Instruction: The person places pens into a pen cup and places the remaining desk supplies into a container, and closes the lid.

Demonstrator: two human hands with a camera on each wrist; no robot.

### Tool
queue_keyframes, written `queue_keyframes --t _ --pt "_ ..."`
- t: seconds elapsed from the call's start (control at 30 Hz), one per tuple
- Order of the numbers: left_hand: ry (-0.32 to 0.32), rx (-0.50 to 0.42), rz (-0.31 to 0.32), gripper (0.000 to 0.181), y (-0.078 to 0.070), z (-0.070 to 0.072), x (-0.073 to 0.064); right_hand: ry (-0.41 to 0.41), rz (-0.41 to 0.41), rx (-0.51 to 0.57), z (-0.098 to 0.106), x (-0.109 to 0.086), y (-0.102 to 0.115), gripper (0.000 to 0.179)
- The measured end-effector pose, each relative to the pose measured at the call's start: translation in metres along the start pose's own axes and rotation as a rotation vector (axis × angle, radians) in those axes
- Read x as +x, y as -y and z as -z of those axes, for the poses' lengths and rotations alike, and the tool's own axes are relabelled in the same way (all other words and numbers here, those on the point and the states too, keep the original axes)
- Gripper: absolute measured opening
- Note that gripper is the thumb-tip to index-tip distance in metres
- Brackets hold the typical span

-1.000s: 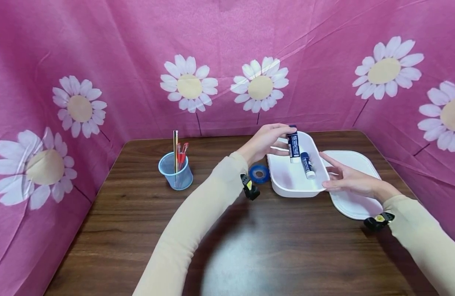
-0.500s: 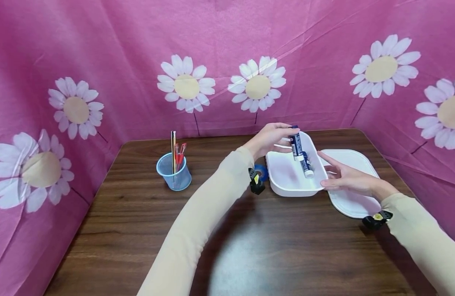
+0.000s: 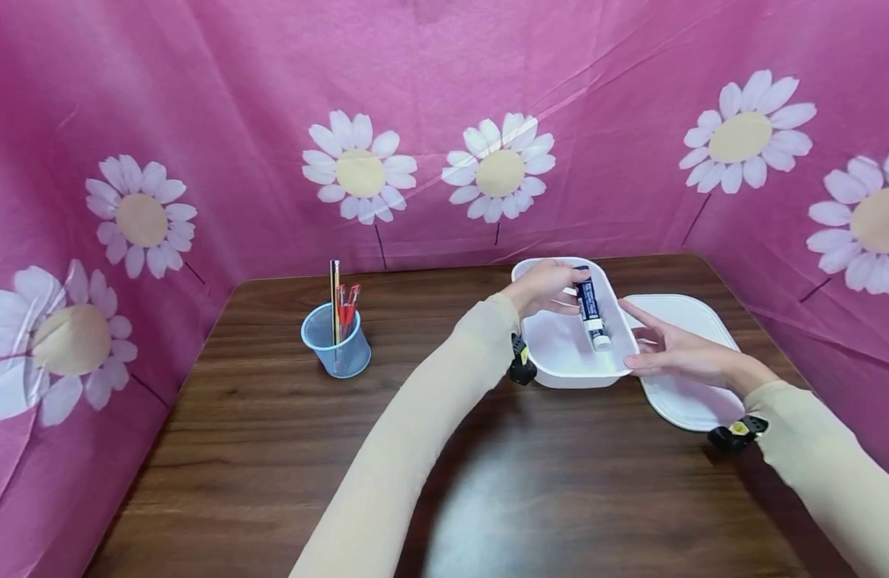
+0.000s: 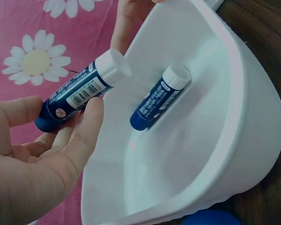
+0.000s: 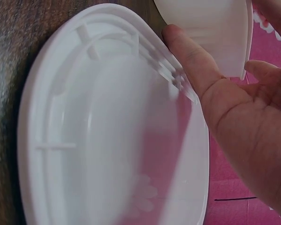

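My left hand [image 3: 547, 286] pinches a dark blue glue stick [image 4: 72, 96] by its blue end, thumb on one side and fingers on the other, its white end pointing down into a white plastic box [image 3: 556, 380]. A second glue stick [image 4: 154, 105] of the same kind lies on the box floor against the right side; in the head view the held one overlaps it. At the box's right wall, my right hand [image 3: 678, 352] touches the rim with spread, fairly straight fingers. Under that hand lies the white lid [image 5: 107, 117], inner side up.
A blue mesh pen cup [image 3: 346, 359] stands at the left, holding a striped pencil [image 3: 335, 293] and red pens [image 3: 349, 307]. The edge of a blue tape roll [image 4: 213, 218] shows beside the box in the left wrist view. Pink flowered cloth [image 3: 430, 217] hangs behind the wooden table [image 3: 271, 449].
My left hand has lowered the glue stick into the box and moved slightly right, toward the other stick. The left wrist now hides the tape roll in the head view. My right hand stays put.
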State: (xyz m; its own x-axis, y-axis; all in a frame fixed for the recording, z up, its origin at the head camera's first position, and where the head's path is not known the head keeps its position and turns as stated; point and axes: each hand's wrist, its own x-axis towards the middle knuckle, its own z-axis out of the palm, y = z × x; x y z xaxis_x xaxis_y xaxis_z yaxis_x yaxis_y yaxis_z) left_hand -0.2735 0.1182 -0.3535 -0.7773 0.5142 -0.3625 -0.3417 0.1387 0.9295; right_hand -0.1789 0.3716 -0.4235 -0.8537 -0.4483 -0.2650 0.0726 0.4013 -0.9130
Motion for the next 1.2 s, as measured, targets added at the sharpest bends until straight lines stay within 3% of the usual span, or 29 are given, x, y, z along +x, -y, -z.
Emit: queue_keyframes --t 0.27,0.5,0.77,1.0,1.2 --pt "-0.041 -0.016 0.04 0.018 0.02 -0.003 0.014 0.012 -0.001 0.075 -0.005 -0.003 -0.008 0.103" --pt "-0.075 -0.02 0.091 0.024 0.028 -0.003 0.025 0.015 0.0 0.099 -0.005 -0.002 -0.008 0.104" --pt "-0.056 -0.032 0.152 0.019 0.038 0.001 0.032 0.035 0.019 0.115 -0.006 -0.001 -0.009 0.103" --pt "-0.029 -0.019 0.161 0.02 0.044 -0.002 0.035 0.029 0.01 0.107 -0.004 -0.001 -0.006 0.103" --pt "-0.114 0.016 0.169 0.017 0.048 -0.01 0.035 0.03 0.025 0.105 -0.001 0.0 -0.004 0.102"
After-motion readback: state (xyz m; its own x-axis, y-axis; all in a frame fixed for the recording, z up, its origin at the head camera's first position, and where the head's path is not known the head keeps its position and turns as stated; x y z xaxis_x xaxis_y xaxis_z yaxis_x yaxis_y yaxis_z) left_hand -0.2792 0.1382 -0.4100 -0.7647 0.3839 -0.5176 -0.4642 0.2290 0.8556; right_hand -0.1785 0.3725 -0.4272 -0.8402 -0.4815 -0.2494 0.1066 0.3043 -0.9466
